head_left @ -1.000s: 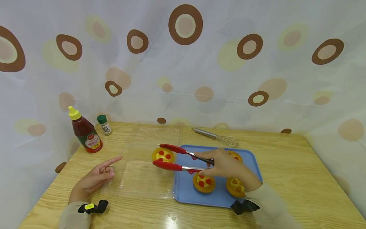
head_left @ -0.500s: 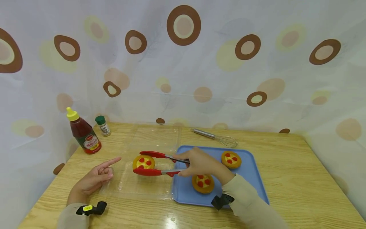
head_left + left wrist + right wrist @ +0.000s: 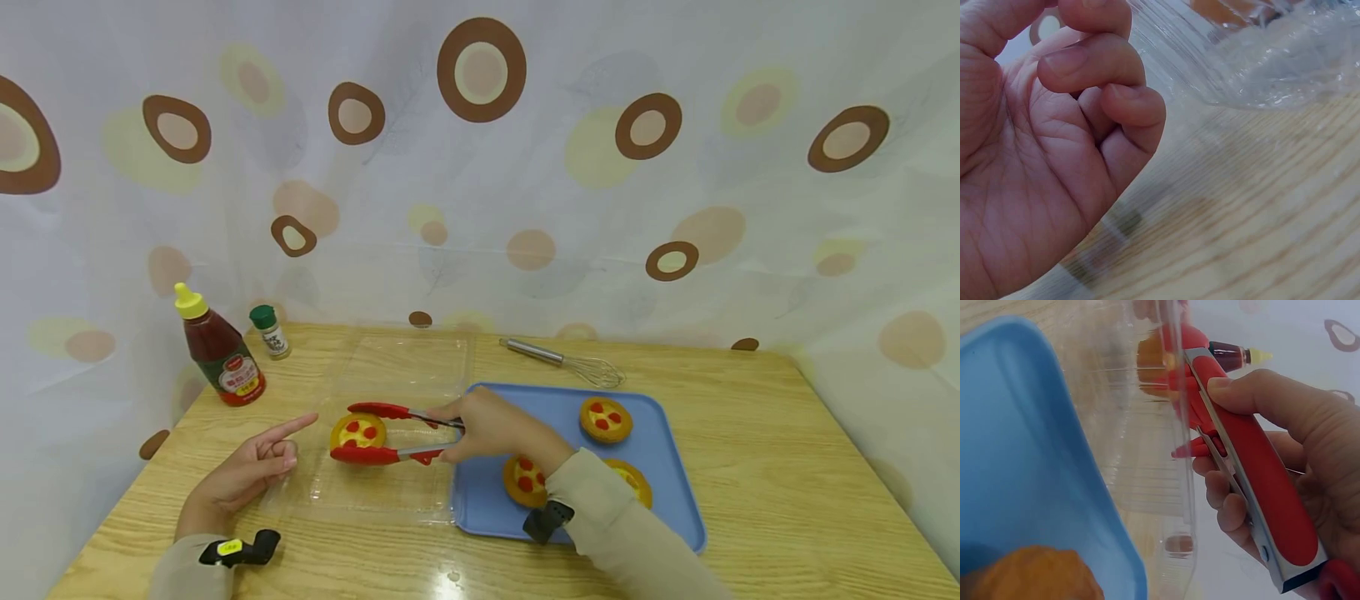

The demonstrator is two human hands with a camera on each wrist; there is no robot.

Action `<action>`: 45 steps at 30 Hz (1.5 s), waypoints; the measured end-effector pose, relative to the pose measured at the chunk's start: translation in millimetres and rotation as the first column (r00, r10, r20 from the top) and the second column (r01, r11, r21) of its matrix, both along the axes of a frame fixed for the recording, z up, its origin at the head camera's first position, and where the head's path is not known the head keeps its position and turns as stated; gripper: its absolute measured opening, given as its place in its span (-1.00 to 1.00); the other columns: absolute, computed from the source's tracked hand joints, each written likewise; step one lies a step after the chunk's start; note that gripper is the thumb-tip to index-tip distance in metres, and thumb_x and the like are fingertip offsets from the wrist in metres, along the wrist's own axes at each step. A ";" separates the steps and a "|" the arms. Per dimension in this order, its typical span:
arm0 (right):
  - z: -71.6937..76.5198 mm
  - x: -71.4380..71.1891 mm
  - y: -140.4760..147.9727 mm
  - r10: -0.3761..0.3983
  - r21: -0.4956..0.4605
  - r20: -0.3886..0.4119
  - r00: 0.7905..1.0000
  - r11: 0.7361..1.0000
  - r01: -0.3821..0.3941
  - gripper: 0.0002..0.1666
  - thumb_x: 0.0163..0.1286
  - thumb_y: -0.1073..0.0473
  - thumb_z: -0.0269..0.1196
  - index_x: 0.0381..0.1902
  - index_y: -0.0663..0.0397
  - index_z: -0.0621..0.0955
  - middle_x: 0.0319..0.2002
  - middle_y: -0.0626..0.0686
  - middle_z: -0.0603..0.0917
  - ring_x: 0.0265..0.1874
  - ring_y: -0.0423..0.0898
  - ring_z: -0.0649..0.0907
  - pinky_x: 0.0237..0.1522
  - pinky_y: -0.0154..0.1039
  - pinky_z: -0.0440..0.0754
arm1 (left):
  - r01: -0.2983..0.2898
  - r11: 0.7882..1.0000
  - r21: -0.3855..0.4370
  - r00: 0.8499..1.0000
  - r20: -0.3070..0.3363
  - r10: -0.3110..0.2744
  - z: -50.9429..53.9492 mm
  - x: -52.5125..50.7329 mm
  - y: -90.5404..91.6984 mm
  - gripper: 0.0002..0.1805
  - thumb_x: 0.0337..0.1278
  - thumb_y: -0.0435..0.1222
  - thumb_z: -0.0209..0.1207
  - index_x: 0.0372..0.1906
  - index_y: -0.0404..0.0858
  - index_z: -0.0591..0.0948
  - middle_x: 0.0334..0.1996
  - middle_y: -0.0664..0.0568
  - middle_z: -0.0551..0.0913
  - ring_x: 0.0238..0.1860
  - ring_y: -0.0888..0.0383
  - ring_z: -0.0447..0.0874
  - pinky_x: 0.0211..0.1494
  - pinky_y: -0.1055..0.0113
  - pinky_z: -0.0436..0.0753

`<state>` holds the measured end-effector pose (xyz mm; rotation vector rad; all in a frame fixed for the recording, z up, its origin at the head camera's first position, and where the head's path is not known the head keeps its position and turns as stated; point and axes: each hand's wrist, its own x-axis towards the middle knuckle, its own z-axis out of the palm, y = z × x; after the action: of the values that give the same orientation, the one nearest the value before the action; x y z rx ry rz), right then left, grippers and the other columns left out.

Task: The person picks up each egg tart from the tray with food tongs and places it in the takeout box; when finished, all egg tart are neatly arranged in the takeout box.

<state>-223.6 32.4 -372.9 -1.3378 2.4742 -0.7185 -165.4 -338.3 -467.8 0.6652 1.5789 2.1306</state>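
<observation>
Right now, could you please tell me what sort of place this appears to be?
Probably a tabletop set up for food preparation, perhaps staged rather than a working kitchen: a patterned sheet hangs behind the wooden table, which holds a whisk and a blue tray.

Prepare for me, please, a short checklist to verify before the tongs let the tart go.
1. Right hand holds the tongs: ok.
2. The tart is between the red tips: ok.
3. The lid is open: ok.
4. The tart is within the outline of the box: ok, toward its left side.
5. The tart touches the bottom: cannot tell.
6. Left hand is off the tart: ok, but near it.
</observation>
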 end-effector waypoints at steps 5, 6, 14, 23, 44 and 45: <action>-3.6 -1.6 -11.3 -0.003 0.052 -0.001 1.000 0.999 0.003 -0.34 0.08 0.17 0.40 0.19 0.14 0.53 -0.75 -0.19 0.24 -0.81 -0.30 0.04 -0.71 -0.45 0.08 | 0.017 1.000 0.006 1.000 0.003 -0.017 0.0 -0.1 -0.4 -0.37 0.33 -0.58 -0.17 0.40 -0.02 0.30 -0.42 0.21 0.52 -0.48 0.13 0.16 -0.43 0.30 0.13; -4.1 -1.6 -13.0 -0.004 0.055 0.000 1.000 0.998 0.004 -0.34 0.09 0.17 0.40 0.19 0.14 0.54 -0.74 -0.19 0.27 -0.81 -0.29 0.04 -0.71 -0.45 0.08 | 0.014 1.000 0.007 1.000 0.008 -0.014 0.2 0.1 -0.2 -0.37 0.33 -0.59 -0.17 0.39 -0.01 0.31 -0.42 0.21 0.52 -0.49 0.14 0.17 -0.43 0.30 0.13; -7.1 -1.2 -19.6 -0.051 0.074 0.007 0.999 0.996 0.050 -0.34 0.11 0.13 0.42 0.20 0.10 0.53 -0.34 0.06 0.71 -0.80 -0.27 0.02 -0.71 -0.42 0.05 | -0.002 1.000 -0.007 1.000 0.010 0.002 -0.6 -0.3 -0.3 -0.36 0.32 -0.60 -0.19 0.39 -0.01 0.31 -0.43 0.21 0.51 -0.51 0.14 0.15 -0.44 0.30 0.13; -10.5 -0.5 -20.8 -0.077 0.063 0.017 0.997 0.995 0.076 -0.29 0.09 0.13 0.44 0.23 0.12 0.50 -0.66 0.01 0.49 -0.81 -0.27 0.03 -0.71 -0.43 0.08 | -0.011 1.000 -0.024 1.000 0.003 0.011 -2.1 -0.9 -0.6 -0.36 0.33 -0.60 -0.20 0.39 0.00 0.30 -0.44 0.22 0.50 -0.51 0.18 0.19 -0.45 0.31 0.14; -11.1 2.6 -10.0 -0.090 0.024 0.100 0.991 0.996 0.088 -0.16 0.07 0.17 0.43 0.33 0.11 0.39 -0.07 0.08 0.65 -0.72 -0.29 0.34 -0.64 -0.44 0.33 | -0.020 0.999 -0.026 1.000 0.003 0.020 -2.6 0.2 0.1 -0.37 0.32 -0.57 -0.15 0.37 0.04 0.34 -0.44 0.22 0.52 -0.51 0.18 0.19 -0.45 0.31 0.14; -10.5 2.5 -8.9 -0.094 0.022 0.099 0.991 0.996 0.092 -0.15 0.08 0.16 0.43 0.33 0.09 0.38 0.01 0.08 0.63 -0.72 -0.28 0.33 -0.64 -0.43 0.31 | -0.020 0.999 -0.028 1.000 0.002 0.020 -2.4 0.3 0.2 -0.37 0.32 -0.58 -0.15 0.37 0.03 0.33 -0.44 0.22 0.52 -0.51 0.17 0.19 -0.45 0.31 0.14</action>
<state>-221.0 23.6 -383.4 -1.1576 2.4706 -0.7639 -165.1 -338.1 -470.2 0.6398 1.6173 2.1193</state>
